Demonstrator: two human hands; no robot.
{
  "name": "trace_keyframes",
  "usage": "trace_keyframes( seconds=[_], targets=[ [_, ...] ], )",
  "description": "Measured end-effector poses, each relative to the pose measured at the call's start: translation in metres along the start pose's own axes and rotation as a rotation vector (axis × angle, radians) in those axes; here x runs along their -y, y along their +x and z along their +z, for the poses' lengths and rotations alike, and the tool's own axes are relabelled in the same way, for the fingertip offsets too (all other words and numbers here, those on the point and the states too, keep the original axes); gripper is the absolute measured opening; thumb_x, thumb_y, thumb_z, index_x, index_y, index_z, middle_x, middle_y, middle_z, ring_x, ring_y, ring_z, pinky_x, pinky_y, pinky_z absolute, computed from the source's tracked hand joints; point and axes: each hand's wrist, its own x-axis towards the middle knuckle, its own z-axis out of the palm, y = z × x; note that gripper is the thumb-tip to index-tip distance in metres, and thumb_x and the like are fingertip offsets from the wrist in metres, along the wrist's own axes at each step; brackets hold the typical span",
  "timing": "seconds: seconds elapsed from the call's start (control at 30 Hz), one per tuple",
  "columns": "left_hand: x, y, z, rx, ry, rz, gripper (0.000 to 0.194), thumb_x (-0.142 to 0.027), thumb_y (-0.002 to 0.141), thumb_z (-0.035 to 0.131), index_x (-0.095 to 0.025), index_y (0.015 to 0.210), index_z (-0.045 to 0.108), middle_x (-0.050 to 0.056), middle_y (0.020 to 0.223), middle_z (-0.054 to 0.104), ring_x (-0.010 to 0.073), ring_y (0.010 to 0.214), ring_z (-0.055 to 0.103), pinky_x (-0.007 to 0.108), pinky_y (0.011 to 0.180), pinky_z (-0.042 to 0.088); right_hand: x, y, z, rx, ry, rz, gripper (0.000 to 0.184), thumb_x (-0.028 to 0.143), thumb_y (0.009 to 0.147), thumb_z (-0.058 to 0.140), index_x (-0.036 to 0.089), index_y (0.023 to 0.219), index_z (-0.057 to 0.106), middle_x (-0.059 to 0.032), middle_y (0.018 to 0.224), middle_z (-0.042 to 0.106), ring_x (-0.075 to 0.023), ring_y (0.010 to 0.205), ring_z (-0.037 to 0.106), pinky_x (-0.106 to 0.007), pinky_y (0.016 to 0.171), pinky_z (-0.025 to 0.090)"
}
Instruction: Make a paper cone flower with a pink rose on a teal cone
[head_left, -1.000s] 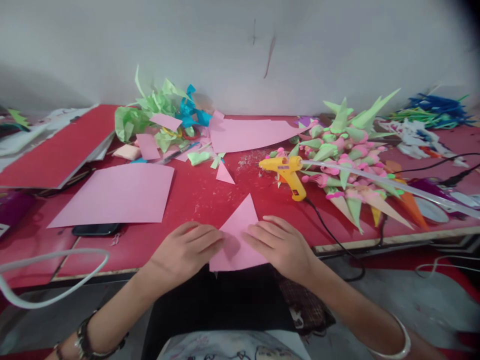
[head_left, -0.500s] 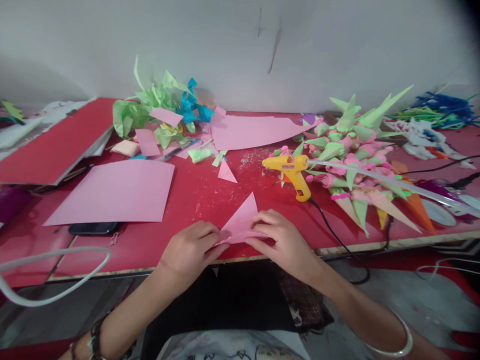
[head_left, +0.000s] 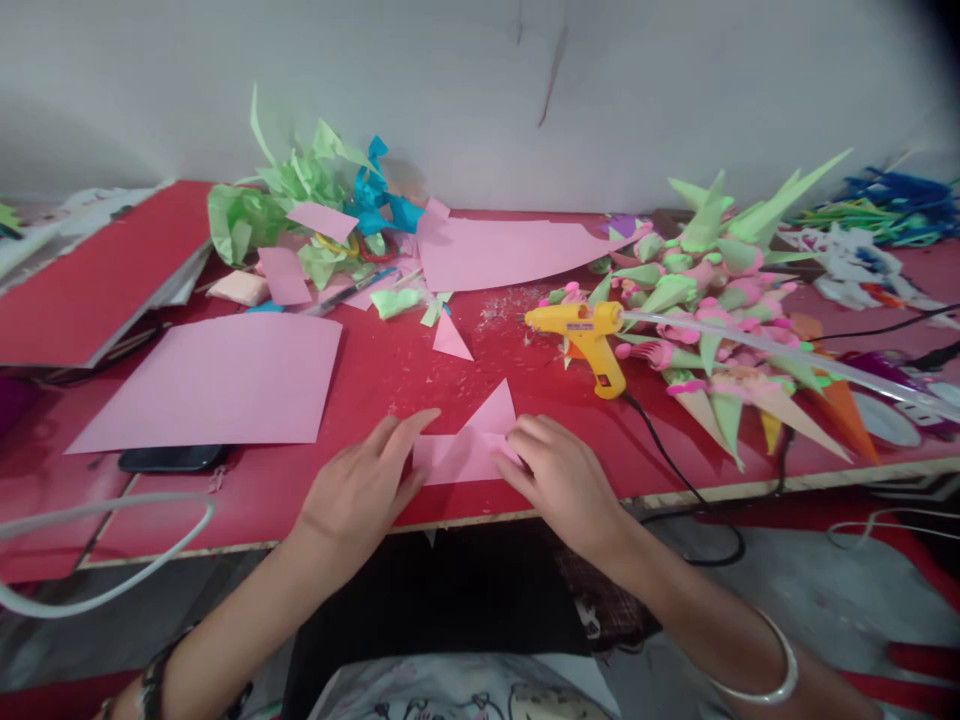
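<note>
A folded piece of pink paper (head_left: 461, 460) lies at the front edge of the red table, with a pointed corner standing up at its right. My right hand (head_left: 562, 480) grips the paper's right end between thumb and fingers. At the left end is my left hand (head_left: 360, 490), its index finger and thumb spread apart; the thumb reaches the paper's edge. A small pink paper triangle (head_left: 451, 338) lies just beyond. To the right of it rests a yellow hot glue gun (head_left: 581, 335) with a long clear glue stick in its back.
Pink sheets lie at left (head_left: 217, 385) and at the back (head_left: 502, 255); a dark phone (head_left: 172, 458) sticks out under the left one. Green crumpled paper (head_left: 292, 185) is heaped back left. A pile of paper cones (head_left: 705, 300) fills the right. The gun's black cord (head_left: 667, 460) hangs over the edge.
My left hand has loosened its pinch and spread its fingers, uncovering the paper's left end. The right hand keeps hold of the other end. The view has shifted slightly.
</note>
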Motion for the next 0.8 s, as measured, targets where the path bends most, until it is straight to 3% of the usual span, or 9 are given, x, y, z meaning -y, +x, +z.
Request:
trace_keyframes(
  seconds=[0.07,0.17,0.23,0.43,0.57,0.7,0.8],
  targets=[
    [0.003,0.0,-0.002,-0.004,0.053,0.167,0.039,-0.013,0.082,0.036,-0.028,0.118,0.041,0.007,0.111,0.05,0.0158,0.081,0.056,0.027,0.067,0.043,0.001,0.0,0.0,0.003,-0.035,-0.002,0.02,0.023,0.082,0.047,0.017,0.065,0.055,-0.0016,0.069,0.055,-0.0129,0.064,0.048,-0.023,0.055,0.031],
    [0.005,0.003,-0.009,0.123,0.116,0.464,0.047,-0.006,0.081,0.034,-0.035,0.117,0.043,0.001,0.121,0.047,0.0177,0.093,0.051,0.031,0.078,0.039,0.002,0.001,-0.001,0.004,-0.079,-0.017,0.019,0.022,0.082,0.046,0.017,0.066,0.055,-0.0013,0.069,0.055,-0.0128,0.064,0.049,-0.024,0.055,0.031],
    [0.005,0.004,-0.015,0.227,0.12,0.529,0.049,-0.006,0.082,0.032,-0.033,0.122,0.039,-0.001,0.121,0.05,0.0166,0.098,0.049,0.029,0.08,0.037,0.002,0.001,0.0,0.001,-0.112,-0.026,0.019,0.022,0.083,0.045,0.017,0.067,0.056,-0.0017,0.069,0.056,-0.0132,0.064,0.05,-0.024,0.056,0.031],
    [0.019,-0.007,-0.022,0.33,0.166,0.445,0.055,-0.004,0.079,0.031,-0.03,0.128,0.033,-0.001,0.127,0.046,0.0167,0.105,0.046,0.03,0.083,0.032,0.004,0.001,0.002,0.008,-0.163,-0.018,0.019,0.022,0.084,0.042,0.017,0.076,0.059,-0.0032,0.071,0.056,-0.015,0.067,0.05,-0.025,0.059,0.035],
    [0.03,-0.017,-0.029,0.402,0.21,0.43,0.055,-0.006,0.081,0.031,-0.032,0.129,0.03,-0.004,0.13,0.042,0.0155,0.111,0.043,0.031,0.089,0.029,0.006,-0.002,0.0,-0.03,-0.23,-0.078,0.022,0.019,0.082,0.045,0.018,0.101,0.056,-0.0075,0.089,0.057,-0.0201,0.084,0.049,-0.032,0.073,0.038],
    [0.031,-0.017,-0.033,0.45,0.233,0.4,0.053,-0.006,0.081,0.032,-0.031,0.127,0.033,-0.005,0.13,0.043,0.0149,0.113,0.042,0.03,0.09,0.03,0.006,-0.005,-0.004,0.001,-0.253,-0.426,0.038,0.018,0.082,0.046,0.038,0.115,0.045,-0.002,0.127,0.041,-0.025,0.113,0.035,-0.052,0.094,0.02],
    [0.029,-0.015,-0.032,0.444,0.217,0.399,0.053,-0.007,0.079,0.035,-0.029,0.127,0.035,-0.004,0.128,0.044,0.0156,0.111,0.043,0.03,0.09,0.031,0.004,-0.008,-0.009,0.077,-0.24,-0.466,0.038,0.021,0.082,0.046,0.041,0.114,0.045,0.0023,0.134,0.034,-0.0254,0.117,0.031,-0.057,0.096,0.012]
  ],
)
